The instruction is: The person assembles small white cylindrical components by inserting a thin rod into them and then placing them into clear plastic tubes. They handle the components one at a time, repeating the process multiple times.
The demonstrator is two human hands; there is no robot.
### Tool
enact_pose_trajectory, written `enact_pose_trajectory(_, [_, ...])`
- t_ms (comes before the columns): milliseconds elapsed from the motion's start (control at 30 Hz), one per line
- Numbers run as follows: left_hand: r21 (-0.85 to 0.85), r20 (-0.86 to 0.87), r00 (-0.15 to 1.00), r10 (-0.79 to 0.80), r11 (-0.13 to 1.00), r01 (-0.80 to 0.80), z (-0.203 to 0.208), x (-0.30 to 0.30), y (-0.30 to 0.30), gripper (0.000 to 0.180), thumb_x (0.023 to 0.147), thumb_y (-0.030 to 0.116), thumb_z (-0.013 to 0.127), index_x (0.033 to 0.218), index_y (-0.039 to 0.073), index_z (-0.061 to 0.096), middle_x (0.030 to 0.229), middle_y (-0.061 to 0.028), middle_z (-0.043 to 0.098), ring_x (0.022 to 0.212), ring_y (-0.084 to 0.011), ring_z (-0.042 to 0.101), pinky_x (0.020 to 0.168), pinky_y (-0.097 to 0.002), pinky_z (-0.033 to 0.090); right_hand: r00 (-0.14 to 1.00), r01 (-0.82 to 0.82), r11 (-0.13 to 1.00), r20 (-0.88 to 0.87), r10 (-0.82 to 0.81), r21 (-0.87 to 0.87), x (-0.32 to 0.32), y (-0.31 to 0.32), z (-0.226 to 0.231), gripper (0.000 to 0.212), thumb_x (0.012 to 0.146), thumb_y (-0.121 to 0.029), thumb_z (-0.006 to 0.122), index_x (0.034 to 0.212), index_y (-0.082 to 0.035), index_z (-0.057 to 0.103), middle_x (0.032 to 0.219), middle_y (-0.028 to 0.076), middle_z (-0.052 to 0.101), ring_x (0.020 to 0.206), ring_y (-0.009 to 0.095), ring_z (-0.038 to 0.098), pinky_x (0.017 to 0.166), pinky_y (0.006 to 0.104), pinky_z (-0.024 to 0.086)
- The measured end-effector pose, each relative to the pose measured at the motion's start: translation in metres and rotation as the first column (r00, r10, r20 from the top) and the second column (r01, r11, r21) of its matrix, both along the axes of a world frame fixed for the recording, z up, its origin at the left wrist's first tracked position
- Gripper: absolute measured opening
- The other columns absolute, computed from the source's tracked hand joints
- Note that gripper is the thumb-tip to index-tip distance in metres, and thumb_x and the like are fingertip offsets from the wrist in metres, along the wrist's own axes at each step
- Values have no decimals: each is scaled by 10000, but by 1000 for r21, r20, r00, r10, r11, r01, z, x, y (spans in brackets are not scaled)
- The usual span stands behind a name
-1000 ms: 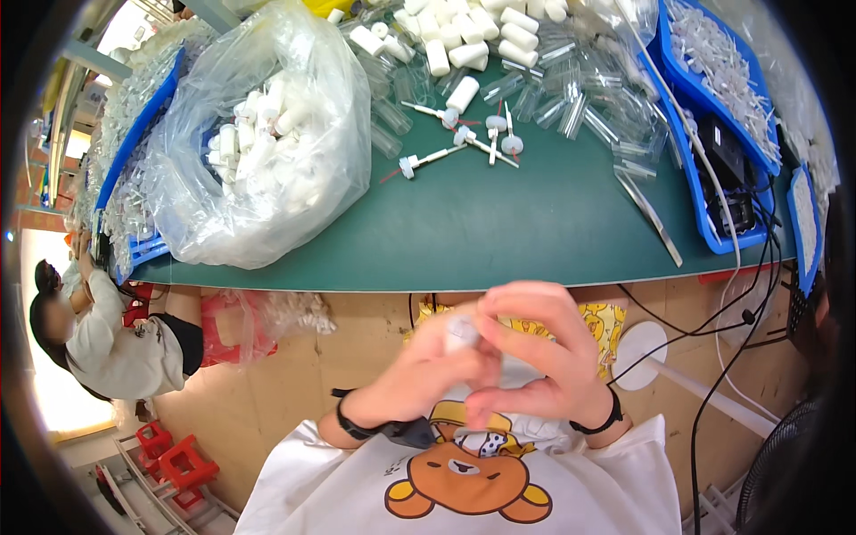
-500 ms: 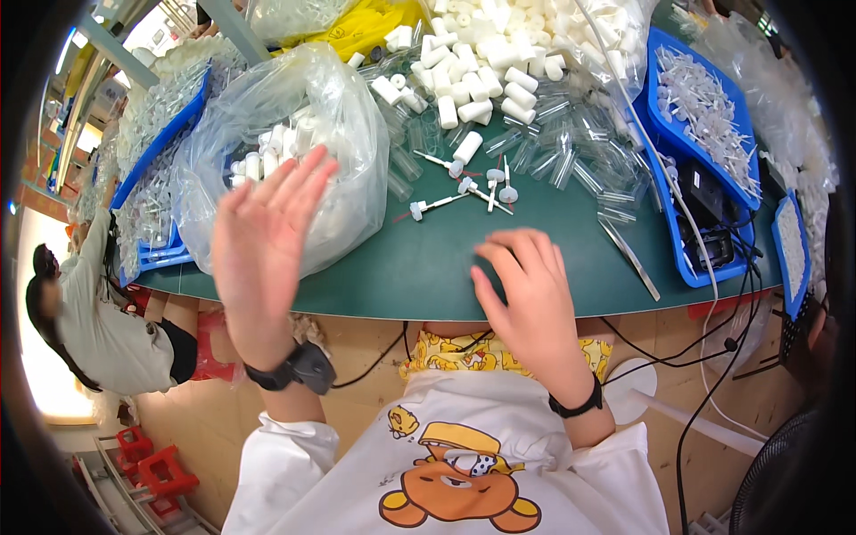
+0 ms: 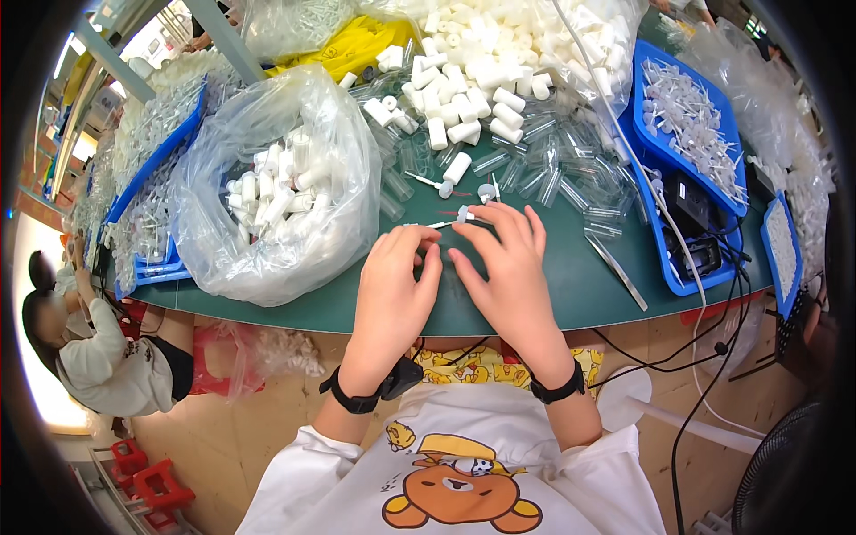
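My left hand (image 3: pixel 392 281) and my right hand (image 3: pixel 508 272) are side by side over the green table. Each has its fingers bent forward and its thumb apart from them. Just ahead of the fingertips lies a thin white stick-like part with a pale round disc (image 3: pixel 464 214) and a reddish strand; my right fingers reach its disc, my left fingers its stick end. Fingers partly cover it, and I cannot make out a firm grip. Similar disc-and-stick parts (image 3: pixel 445 189) lie just beyond, beside a white foam cylinder (image 3: pixel 456 168).
A clear plastic bag (image 3: pixel 294 267) of white cylinders stands left. Beyond are heaped white cylinders (image 3: pixel 508 45) and clear tubes (image 3: pixel 571 160). Tweezers (image 3: pixel 617 272), blue trays (image 3: pixel 736 98) and a hanging cable (image 3: pixel 660 196) are at right. Another person (image 3: pixel 116 348) sits far left.
My left hand has come from over the plastic bag to the table's middle, beside my right hand. My right hand has moved slightly up to the disc-and-stick parts, and the view has shifted a little.
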State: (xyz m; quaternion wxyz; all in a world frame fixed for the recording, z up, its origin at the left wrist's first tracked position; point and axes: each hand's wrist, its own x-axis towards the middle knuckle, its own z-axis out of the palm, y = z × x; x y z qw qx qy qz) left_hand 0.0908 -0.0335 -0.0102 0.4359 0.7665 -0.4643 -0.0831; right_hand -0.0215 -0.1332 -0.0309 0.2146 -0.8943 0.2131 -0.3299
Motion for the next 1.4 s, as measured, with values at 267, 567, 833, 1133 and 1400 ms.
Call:
enact_pose_trajectory(267, [-60, 434, 901, 11, 998, 17, 17, 19, -48, 115, 800, -10, 580, 914, -1, 590, 884, -150, 576, 839, -336, 544, 735, -408, 457, 852, 49, 877, 437, -287, 479, -18, -10, 8, 166, 757, -3, 738, 878, -20, 625, 971, 105, 656, 921, 189, 617, 827, 306, 465])
enact_pose_trajectory(567, [197, 680, 731, -48, 973, -119, -13, 35, -110, 177, 801, 72, 610, 973, 32, 611, 915, -152, 594, 881, -328, 585, 744, -420, 510, 714, -325, 555, 583, -387, 766, -38, 8, 33, 348, 899, -8, 582, 1228, 25, 476, 1045, 138, 655, 956, 152, 593, 891, 289, 435])
enact_pose_trajectory(833, [268, 670, 738, -86, 954, -132, -9, 28, -110, 312, 725, 47, 662, 1026, 43, 580, 926, -140, 610, 880, -293, 609, 722, -376, 508, 680, -494, 457, 657, -327, 739, -59, 8, 34, 390, 974, -91, 460, 1336, 51, 432, 1100, 161, 626, 911, 134, 556, 853, 266, 424])
enact_pose_trajectory(1133, [-201, -322, 909, -263, 958, 206, 60, -16, -35, 326, 865, 51, 652, 1172, -38, 591, 1099, -121, 610, 863, -165, 644, 713, -285, 553, 567, -720, 268, 765, -305, 641, -87, 14, 35, 390, 938, -100, 554, 1293, 43, 476, 1155, 188, 579, 829, 150, 532, 769, 305, 440])
enact_pose_trajectory(1400, [-328, -806, 463, -369, 929, 171, 32, -36, 9, 338, 860, -40, 641, 1186, -58, 558, 1054, -167, 641, 944, -187, 651, 813, -307, 562, 700, -608, 276, 666, -256, 745, -89, 15, 20, 327, 834, -16, 674, 1128, 34, 540, 1033, 188, 639, 814, 182, 607, 792, 327, 504])
